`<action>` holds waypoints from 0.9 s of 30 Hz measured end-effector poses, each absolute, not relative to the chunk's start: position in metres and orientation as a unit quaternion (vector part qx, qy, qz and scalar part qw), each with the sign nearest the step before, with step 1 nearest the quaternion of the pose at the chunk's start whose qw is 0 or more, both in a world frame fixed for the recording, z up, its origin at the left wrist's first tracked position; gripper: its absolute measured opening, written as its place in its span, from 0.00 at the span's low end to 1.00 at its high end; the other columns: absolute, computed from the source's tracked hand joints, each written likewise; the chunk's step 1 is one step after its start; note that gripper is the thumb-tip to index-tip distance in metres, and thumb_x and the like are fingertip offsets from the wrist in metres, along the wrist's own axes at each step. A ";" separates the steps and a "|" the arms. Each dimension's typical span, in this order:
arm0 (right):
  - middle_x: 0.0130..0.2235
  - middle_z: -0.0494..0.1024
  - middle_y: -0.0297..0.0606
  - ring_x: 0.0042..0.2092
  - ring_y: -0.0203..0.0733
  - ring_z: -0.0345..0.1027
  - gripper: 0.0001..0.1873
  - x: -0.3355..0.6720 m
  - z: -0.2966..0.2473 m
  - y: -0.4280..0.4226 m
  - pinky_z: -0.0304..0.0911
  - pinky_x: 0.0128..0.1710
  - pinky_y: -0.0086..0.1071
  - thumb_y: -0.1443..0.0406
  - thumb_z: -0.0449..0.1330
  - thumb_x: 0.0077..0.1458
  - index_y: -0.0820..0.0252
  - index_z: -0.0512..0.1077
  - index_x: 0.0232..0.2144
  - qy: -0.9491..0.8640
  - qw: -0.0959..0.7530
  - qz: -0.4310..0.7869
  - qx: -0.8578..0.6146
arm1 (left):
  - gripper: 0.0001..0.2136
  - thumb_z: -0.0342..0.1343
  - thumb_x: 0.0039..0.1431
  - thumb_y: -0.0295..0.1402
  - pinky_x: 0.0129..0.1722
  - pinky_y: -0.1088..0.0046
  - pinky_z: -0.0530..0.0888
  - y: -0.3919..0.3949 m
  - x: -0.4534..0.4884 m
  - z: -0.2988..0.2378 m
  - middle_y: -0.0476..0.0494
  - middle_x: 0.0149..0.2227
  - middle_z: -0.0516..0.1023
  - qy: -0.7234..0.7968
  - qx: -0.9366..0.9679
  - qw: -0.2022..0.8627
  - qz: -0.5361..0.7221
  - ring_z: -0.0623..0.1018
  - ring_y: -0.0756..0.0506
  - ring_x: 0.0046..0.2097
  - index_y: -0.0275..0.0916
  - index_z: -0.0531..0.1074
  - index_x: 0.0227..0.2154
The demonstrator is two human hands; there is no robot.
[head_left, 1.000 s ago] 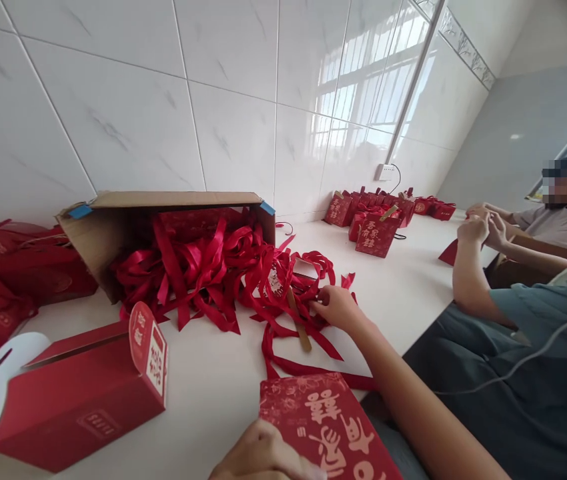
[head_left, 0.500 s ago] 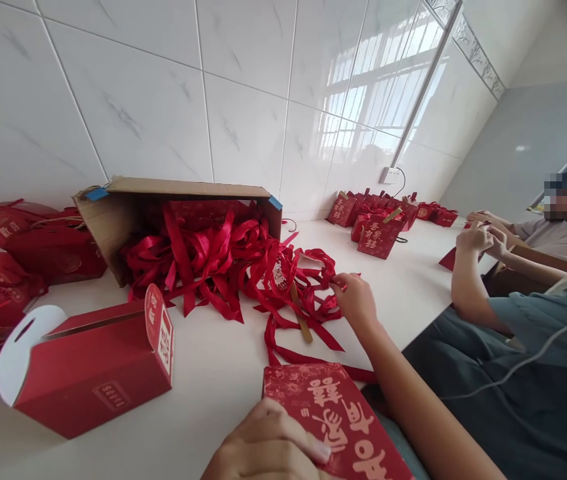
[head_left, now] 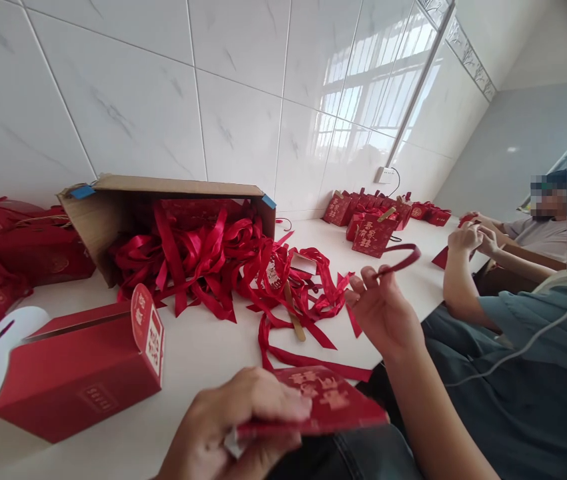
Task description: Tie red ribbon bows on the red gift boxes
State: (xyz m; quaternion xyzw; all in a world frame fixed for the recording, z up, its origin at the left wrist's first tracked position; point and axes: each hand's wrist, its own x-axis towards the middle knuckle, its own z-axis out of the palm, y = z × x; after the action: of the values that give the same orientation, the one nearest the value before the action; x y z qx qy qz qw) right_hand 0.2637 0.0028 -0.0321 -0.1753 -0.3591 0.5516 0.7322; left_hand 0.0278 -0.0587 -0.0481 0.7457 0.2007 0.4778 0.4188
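right of the cardboard carton (head_left: 113, 207), the right hand (head_left: 383, 313) pinches one ribbon (head_left: 401, 257) above the pile; nearer, the left hand (head_left: 233, 427) clamps a flat red box (head_left: 333, 403), seemingly not yet folded or tied.

- A small hand-packing workroom: glossy white tiled wall (head_left: 128, 100), with one long white bench (head_left: 213, 380) against it.
- A cardboard carton (head_left: 93, 220) lying on its side spills red ribbons (head_left: 203, 260).
- Made-up red gift boxes (head_left: 373, 230) crowd the far end.
- Other people (head_left: 538, 320) sit working alongside.

Red ribbons (head_left: 213, 257) spill from brown cardboard box (head_left: 113, 213) w/ blue tape, centre-left. Flat red box (head_left: 331, 403), gold characters, bottom centre. White marbled tiles (head_left: 128, 100) up top.
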 end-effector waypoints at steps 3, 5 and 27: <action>0.27 0.71 0.26 0.32 0.31 0.68 0.07 0.251 -0.033 -0.020 0.66 0.33 0.27 0.62 0.70 0.45 0.50 0.74 0.27 -0.503 0.703 0.487 -0.121 | 0.06 0.58 0.57 0.29 0.34 0.83 0.76 -0.055 0.030 -0.045 0.53 0.32 0.81 0.305 0.698 0.448 0.467 0.80 0.50 0.33 0.47 0.76 0.34; 0.25 0.71 0.28 0.33 0.35 0.67 0.06 0.247 -0.032 -0.033 0.65 0.34 0.31 0.63 0.69 0.46 0.52 0.74 0.26 -0.595 0.678 0.417 -0.111 | 0.04 0.59 0.57 0.30 0.34 0.84 0.75 -0.053 0.032 -0.043 0.54 0.31 0.81 0.332 0.685 0.458 0.459 0.80 0.51 0.33 0.46 0.77 0.33; 0.36 0.76 0.38 0.36 0.37 0.66 0.14 0.237 -0.018 -0.073 0.65 0.32 0.33 0.78 0.62 0.51 0.60 0.77 0.38 -0.868 0.461 -0.021 -0.181 | 0.22 0.50 0.58 0.26 0.59 0.61 0.59 -0.058 0.022 -0.026 0.38 0.59 0.59 0.245 0.825 0.145 0.488 0.60 0.40 0.60 0.41 0.57 0.56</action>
State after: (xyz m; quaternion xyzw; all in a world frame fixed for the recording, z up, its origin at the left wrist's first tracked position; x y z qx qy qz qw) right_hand 0.2367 -0.0730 -0.0180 -0.1807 -0.8684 -0.0209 0.4613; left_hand 0.0222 -0.0579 -0.0258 0.8249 0.2450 0.4884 0.1450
